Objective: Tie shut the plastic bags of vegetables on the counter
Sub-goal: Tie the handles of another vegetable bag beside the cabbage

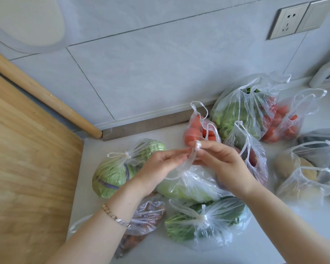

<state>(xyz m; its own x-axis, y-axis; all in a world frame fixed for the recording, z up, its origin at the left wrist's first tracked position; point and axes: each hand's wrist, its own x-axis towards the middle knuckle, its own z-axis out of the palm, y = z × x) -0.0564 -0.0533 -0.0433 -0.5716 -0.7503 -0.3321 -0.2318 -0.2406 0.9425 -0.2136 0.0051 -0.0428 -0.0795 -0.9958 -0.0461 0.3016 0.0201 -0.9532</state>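
While my left hand point(160, 162) and right hand point(222, 159) pinch the bag point(194, 185) handles point(191, 159) beside the tied cabbage bag point(112, 176) — flimsy, slippery — I'd hold low.

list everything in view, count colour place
clear plastic bag of round green cabbage: 1, green, left
clear plastic bag of pale cabbage: 1, pale green, under hands
clear plastic bag of leafy greens: 1, dark green, front
clear plastic bag of brown contents: 1, brown, front left
clear plastic bags of red tomatoes: 2, red, behind hands, back right
clear plastic bag of green vegetables: 1, green, back
clear plastic bag of reddish contents: 1, reddish, mid-right
clear plastic bags of tan potatoes: apparently 2, tan, right
wooden board: 1, tan, left
wooden rolling pin: 1, tan, against wall
left hand: 1, pinching bag handle
right hand: 1, same handle
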